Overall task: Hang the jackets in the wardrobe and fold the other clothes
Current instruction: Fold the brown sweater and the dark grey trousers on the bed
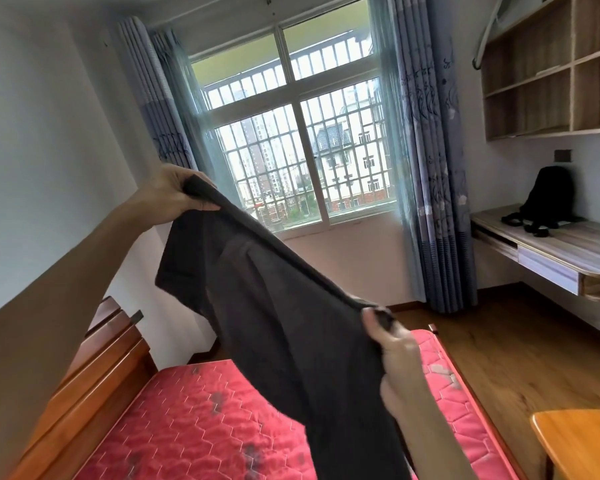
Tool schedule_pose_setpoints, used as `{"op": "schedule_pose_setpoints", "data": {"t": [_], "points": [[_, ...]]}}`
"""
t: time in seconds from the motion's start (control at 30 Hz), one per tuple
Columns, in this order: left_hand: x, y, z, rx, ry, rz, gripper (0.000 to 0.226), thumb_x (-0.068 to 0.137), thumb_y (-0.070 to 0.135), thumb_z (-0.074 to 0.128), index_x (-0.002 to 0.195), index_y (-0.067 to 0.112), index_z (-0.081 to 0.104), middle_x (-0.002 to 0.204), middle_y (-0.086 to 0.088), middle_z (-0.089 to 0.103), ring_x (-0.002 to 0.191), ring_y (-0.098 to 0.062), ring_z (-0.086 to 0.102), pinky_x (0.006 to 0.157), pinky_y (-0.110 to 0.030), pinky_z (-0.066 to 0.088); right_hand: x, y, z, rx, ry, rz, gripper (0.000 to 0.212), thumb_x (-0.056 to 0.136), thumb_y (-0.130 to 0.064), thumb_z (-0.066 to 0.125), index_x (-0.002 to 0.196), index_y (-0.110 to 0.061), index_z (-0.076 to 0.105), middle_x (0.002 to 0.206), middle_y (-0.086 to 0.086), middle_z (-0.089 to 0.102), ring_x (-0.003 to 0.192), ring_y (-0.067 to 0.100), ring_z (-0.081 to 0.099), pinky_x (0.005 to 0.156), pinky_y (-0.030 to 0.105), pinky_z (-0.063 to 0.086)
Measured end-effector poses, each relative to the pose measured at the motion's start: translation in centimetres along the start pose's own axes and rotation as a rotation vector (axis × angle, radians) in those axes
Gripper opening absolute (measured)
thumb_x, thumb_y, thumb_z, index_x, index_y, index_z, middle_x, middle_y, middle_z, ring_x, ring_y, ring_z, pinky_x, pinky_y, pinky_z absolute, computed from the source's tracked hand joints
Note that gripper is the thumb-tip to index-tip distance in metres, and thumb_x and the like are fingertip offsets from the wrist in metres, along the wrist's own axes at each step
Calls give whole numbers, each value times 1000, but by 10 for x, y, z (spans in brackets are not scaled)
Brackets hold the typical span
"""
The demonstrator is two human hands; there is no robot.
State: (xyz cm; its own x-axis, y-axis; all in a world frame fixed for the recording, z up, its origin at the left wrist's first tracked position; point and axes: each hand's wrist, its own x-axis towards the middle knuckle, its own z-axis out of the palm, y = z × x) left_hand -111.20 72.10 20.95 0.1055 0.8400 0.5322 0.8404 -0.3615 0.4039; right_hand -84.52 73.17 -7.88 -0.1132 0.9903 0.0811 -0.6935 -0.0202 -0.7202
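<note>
Dark garment (284, 323) held up, left hand (174, 195), right hand (392, 344) gripping top edge.

There is one wide-angle view, from the person's head, facing forward and slightly down across the mattress (194, 410) to the window (291, 133) on the far wall. It is tilted, so walls and floor lean. The left hand (174, 195), right hand (392, 344) and the garment (274, 323) they grip are close to the lens, mid-frame; the desk (568, 244) lies well off at the right edge.
</note>
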Motion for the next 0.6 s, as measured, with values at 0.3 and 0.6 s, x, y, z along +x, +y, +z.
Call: {"op": "schedule_pose_setpoints", "data": {"t": [0.3, 0.6], "points": [[0, -8, 12, 24, -7, 6, 16, 79, 1, 78, 92, 10, 77, 90, -10, 75, 84, -17, 70, 77, -28, 58, -1, 1, -25, -254, 55, -98, 43, 87, -20, 74, 127, -13, 59, 105, 3, 77, 101, 20, 72, 91, 36, 57], [10, 21, 13, 84, -64, 101, 33, 76, 6, 82, 76, 39, 77, 81, 11, 76, 85, -12, 71, 82, -32, 55, 2, -18, -41, -996, -25, -423, 8, 90, -26, 72, 87, -32, 77, 78, -18, 75, 80, -2, 69, 72, 17, 51]]}}
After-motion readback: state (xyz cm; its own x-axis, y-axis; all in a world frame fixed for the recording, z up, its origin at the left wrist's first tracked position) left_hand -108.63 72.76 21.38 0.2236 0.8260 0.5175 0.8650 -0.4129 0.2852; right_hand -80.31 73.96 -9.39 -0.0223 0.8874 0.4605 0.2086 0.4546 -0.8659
